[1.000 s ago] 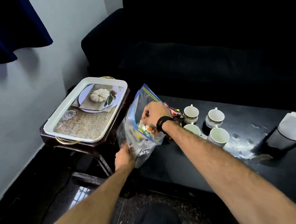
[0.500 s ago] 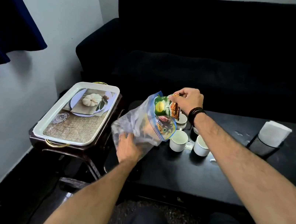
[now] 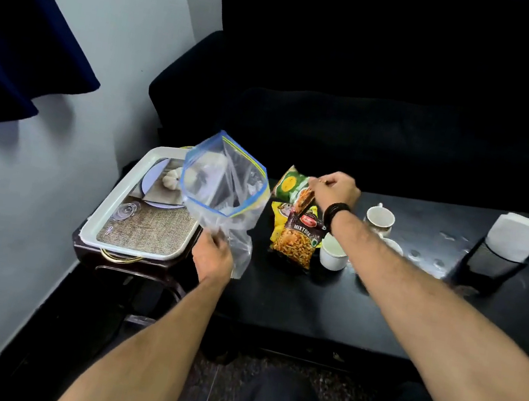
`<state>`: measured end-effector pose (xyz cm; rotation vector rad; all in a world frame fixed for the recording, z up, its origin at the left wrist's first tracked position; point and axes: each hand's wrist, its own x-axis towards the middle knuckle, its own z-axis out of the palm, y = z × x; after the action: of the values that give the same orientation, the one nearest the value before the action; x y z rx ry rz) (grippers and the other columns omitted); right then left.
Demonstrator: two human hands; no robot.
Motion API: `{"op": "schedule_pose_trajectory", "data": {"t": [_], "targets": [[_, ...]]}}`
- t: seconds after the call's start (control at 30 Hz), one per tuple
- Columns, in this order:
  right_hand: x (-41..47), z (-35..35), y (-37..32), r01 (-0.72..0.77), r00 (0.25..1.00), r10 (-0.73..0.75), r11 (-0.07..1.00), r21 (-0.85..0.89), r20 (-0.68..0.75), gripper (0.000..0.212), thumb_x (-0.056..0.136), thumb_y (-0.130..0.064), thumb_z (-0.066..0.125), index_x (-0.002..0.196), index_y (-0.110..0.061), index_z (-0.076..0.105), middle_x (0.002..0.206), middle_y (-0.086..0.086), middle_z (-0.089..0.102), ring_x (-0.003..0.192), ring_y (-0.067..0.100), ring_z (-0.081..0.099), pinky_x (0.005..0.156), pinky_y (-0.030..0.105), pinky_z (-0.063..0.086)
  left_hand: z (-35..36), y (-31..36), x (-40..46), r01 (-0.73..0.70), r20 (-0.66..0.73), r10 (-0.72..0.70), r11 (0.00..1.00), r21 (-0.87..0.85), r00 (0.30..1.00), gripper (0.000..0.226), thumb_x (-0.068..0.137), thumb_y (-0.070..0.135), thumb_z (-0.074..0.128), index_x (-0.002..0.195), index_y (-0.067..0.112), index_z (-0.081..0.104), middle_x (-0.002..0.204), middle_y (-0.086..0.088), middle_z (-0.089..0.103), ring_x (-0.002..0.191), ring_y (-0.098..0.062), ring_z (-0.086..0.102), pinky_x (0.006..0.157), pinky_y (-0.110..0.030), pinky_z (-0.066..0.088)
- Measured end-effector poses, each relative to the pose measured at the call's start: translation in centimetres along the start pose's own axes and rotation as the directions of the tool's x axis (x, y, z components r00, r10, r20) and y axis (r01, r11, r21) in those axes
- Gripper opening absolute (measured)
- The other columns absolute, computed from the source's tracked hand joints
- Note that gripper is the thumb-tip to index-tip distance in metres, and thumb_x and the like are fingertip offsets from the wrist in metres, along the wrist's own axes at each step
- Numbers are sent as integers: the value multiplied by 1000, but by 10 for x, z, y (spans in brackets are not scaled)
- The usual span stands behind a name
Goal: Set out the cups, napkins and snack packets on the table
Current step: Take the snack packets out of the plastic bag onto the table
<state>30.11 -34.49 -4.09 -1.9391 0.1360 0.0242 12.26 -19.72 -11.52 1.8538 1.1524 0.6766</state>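
Observation:
My left hand (image 3: 213,254) grips the bottom of a clear zip bag (image 3: 223,190) with a blue rim, held up with its mouth gaping and nothing visible inside. My right hand (image 3: 334,189) pinches the tops of a bunch of snack packets: a green one (image 3: 289,185), a yellow one (image 3: 277,216) and a dark "Mixture" packet (image 3: 300,240) that hangs down to the black table (image 3: 275,299). White cups stand just right of the packets, one near (image 3: 332,254) and one farther back (image 3: 379,218); my forearm hides others. A white napkin stack (image 3: 517,237) sits in a dark holder (image 3: 487,270) at the right.
A white tray (image 3: 151,203) with a pumpkin picture and gold handles rests on a small dark side table left of the black table. A black sofa (image 3: 374,113) runs behind. A blue curtain (image 3: 21,40) hangs at the left wall.
My right hand has drawn the snack packets out of the zip bag and moved them right, down to the table beside the cups. The bag in my left hand now hangs empty.

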Motion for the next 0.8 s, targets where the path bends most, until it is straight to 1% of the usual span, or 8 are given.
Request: {"op": "schedule_pose_trajectory", "data": {"t": [0.23,0.37,0.43,0.5,0.6,0.7,0.77,0.8], "targets": [[-33,63,32,214,958,-111,890,-403,264,11,87,-13,61,81,-19,67,102,17,72,101,32,67,77,34,51,-4,-14,-6,-34,146,26,998,57,989,22,96,26,54,90,7,63,92,-16,68,86,-30,62,72,-26,37],[-33,67,50,318,944,-201,771,-552,262,12,88,-22,60,93,-15,69,103,13,69,97,33,67,69,34,49,-1,-21,-5,-53,244,21,991,125,969,27,98,29,52,94,5,63,95,-15,69,87,-28,63,76,-30,43],[-29,63,52,369,925,-265,801,-471,274,10,87,-22,62,94,-16,67,106,10,63,97,32,63,70,34,47,2,-23,-4,-20,261,-17,990,140,965,27,99,31,51,95,7,62,94,-10,68,78,-20,61,75,-29,43],[-25,58,51,370,924,-304,863,-343,232,11,91,-23,61,96,-16,67,105,9,62,97,30,62,75,35,47,6,-24,-3,12,253,-50,989,151,966,21,99,31,51,92,13,61,86,-2,62,61,-5,52,60,-12,36],[-25,43,37,156,953,-155,988,17,261,39,95,-52,51,104,-16,64,98,2,68,96,25,64,80,33,48,9,-21,-4,25,272,-66,988,151,960,19,99,28,52,99,13,64,82,1,61,57,0,49,47,-5,37],[-35,30,18,50,747,-154,983,176,646,107,65,-87,52,145,-17,35,127,5,60,119,25,57,104,43,42,9,-13,-10,-52,311,-8,981,185,950,18,97,18,52,107,7,63,103,-12,68,82,-22,63,74,-26,48],[-46,32,11,131,584,-172,984,116,793,126,61,-75,68,156,-21,4,153,13,37,137,29,41,115,52,31,12,-6,-14,-198,371,104,954,224,923,24,96,9,48,116,2,59,118,-14,62,96,-27,63,84,-31,51],[-52,35,10,227,560,-169,973,46,811,126,65,-61,78,156,-23,-2,158,12,28,142,29,35,117,53,28,13,0,-17,-248,406,151,948,198,901,29,96,5,44,122,1,56,123,-14,59,97,-25,62,83,-26,53]]}}
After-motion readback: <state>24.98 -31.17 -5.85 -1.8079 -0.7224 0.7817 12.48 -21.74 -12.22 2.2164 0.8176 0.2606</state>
